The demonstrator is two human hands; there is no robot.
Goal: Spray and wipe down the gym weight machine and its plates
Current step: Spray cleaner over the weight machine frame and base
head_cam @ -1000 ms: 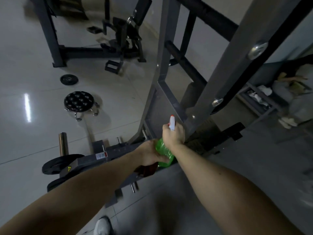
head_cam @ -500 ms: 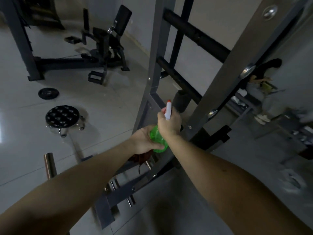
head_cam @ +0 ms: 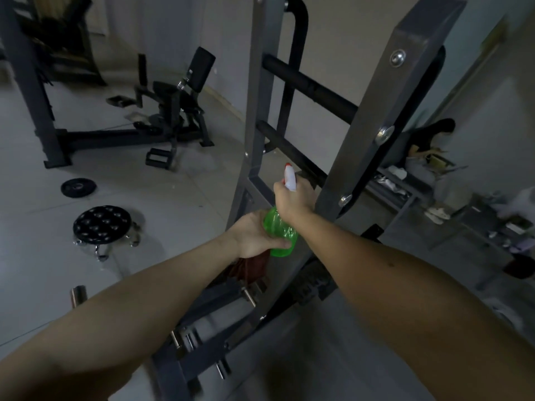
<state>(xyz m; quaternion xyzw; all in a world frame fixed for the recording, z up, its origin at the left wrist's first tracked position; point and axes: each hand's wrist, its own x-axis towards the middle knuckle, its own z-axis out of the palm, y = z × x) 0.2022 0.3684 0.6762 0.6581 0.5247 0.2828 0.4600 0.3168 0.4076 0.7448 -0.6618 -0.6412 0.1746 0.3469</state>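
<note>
Spray bottle (head_cam: 280, 237), green with a white top, is up in front of me, close to the slanted grey post of the weight machine (head_cam: 373, 117). My left grip (head_cam: 254, 235) is curled round the green belly of the bottle. A dark red cloth (head_cam: 250, 267) hangs under that same grip; I cannot tell just how it is held. My right grip (head_cam: 293, 198) is curled round the white top. The little red tip points up and away from me, toward the black bars (head_cam: 312, 88) of the machine. Low down, under my arms, short shiny pegs (head_cam: 221, 371) stick out of the machine's base. On the floor to my left stands a round black stool (head_cam: 101, 224) with shiny legs. Past it a black weight plate (head_cam: 78, 187) lies flat. Farther back is another machine (head_cam: 173, 111) with a black pad. To my right is a low shelf (head_cam: 405, 183) with messy things on it.
</note>
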